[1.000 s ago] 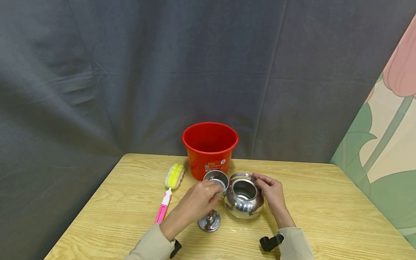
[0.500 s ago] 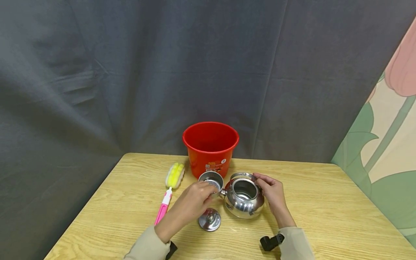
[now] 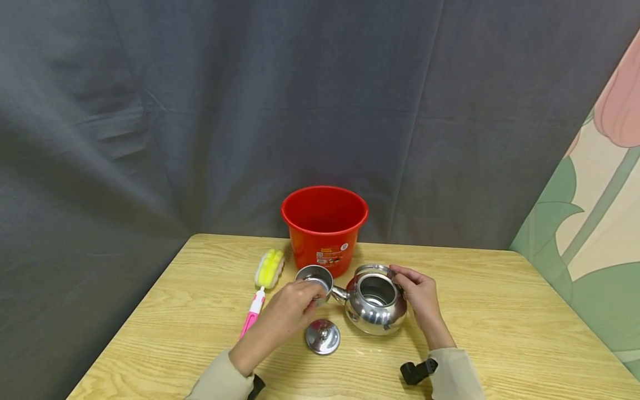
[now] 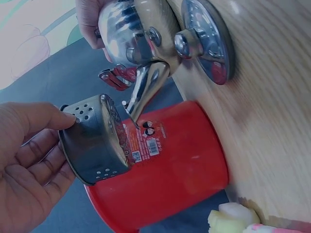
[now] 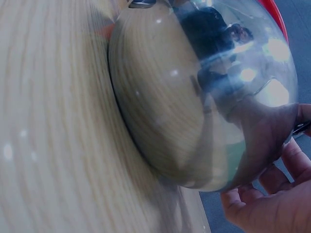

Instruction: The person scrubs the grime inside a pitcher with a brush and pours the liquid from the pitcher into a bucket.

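A shiny metal teapot (image 3: 377, 318) sits on the wood-grain tabletop (image 3: 500, 316), its round mouth uncovered and facing up, its spout (image 3: 340, 293) pointing left. The right hand (image 3: 420, 294) is at the teapot's right side, thumb and fingers closed on the handle (image 3: 374, 269) near its right end, close against the body.

Left of the teapot, near the spout, the left hand (image 3: 294, 303) holds a metal strainer (image 4: 95, 141) clear of the tabletop. Its thumb presses the outside near the rim while the other fingers sit curled behind. Small round holes show in the strainer's wall. Whether the strainer touches the spout tip is hard to tell.

Just in front of the teapot, to the left, a round metal lid (image 3: 322, 337) lies flat with its knob up. Behind the teapot and to the left stands a red bucket (image 3: 325, 250) with a printed label. Farther left of the teapot lies a brush (image 3: 270, 270) with a yellow and white head and a pink and white grip. Beyond the teapot hangs a dark grey curtain (image 3: 300, 111); well off to its right is a floral panel (image 3: 600, 222).
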`<control>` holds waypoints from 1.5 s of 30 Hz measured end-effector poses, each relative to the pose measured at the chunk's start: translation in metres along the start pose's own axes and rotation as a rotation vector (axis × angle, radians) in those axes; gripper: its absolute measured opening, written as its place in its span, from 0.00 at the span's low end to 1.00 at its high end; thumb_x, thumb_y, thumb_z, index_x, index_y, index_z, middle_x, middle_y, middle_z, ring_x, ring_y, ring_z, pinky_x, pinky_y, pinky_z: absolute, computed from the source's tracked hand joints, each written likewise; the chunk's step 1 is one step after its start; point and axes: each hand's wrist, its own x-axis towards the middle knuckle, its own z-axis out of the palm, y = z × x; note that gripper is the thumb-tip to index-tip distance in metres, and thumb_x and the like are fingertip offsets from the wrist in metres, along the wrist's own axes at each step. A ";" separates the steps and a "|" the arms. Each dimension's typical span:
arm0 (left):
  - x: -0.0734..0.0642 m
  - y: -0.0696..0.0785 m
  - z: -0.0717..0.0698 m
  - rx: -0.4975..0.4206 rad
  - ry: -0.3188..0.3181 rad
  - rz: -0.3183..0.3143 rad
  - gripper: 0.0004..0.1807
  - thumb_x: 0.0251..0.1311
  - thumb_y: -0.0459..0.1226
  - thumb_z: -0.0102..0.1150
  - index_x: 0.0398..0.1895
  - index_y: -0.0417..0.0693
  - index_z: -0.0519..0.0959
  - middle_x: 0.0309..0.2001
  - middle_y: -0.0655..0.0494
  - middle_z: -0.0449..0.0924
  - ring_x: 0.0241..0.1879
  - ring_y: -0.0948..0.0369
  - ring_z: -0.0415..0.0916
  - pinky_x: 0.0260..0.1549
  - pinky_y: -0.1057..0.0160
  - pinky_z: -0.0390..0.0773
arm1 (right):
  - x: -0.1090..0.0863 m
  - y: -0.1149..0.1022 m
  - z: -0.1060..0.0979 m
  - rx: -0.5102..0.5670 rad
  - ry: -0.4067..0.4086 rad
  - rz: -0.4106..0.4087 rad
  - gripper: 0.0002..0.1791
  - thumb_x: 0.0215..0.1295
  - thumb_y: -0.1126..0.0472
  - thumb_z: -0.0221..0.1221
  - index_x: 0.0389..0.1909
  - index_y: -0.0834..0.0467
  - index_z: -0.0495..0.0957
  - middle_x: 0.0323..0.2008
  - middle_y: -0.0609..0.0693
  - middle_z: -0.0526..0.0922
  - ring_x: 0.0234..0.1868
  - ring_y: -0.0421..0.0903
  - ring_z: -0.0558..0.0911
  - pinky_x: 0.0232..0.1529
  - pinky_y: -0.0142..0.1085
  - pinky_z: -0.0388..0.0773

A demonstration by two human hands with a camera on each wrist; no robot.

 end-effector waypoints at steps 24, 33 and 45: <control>-0.026 -0.018 0.002 0.015 0.029 -0.044 0.13 0.41 0.22 0.65 0.28 0.45 0.78 0.29 0.58 0.81 0.29 0.63 0.74 0.27 0.69 0.75 | 0.000 0.000 0.000 0.006 -0.004 0.009 0.16 0.60 0.65 0.57 0.49 0.67 0.79 0.30 0.37 0.83 0.27 0.34 0.73 0.23 0.26 0.66; -0.033 -0.019 0.003 0.010 0.007 -0.066 0.13 0.41 0.22 0.66 0.28 0.45 0.79 0.29 0.58 0.81 0.29 0.63 0.76 0.27 0.68 0.76 | -0.001 0.000 0.000 0.006 0.004 0.010 0.16 0.60 0.66 0.57 0.48 0.68 0.79 0.30 0.36 0.83 0.26 0.34 0.72 0.23 0.26 0.66; -0.045 -0.021 0.005 -0.005 -0.069 -0.136 0.11 0.42 0.24 0.66 0.29 0.46 0.80 0.25 0.60 0.79 0.24 0.68 0.68 0.21 0.73 0.70 | 0.000 0.001 -0.001 -0.002 0.008 0.010 0.15 0.58 0.65 0.57 0.46 0.64 0.81 0.32 0.35 0.83 0.27 0.34 0.72 0.23 0.26 0.66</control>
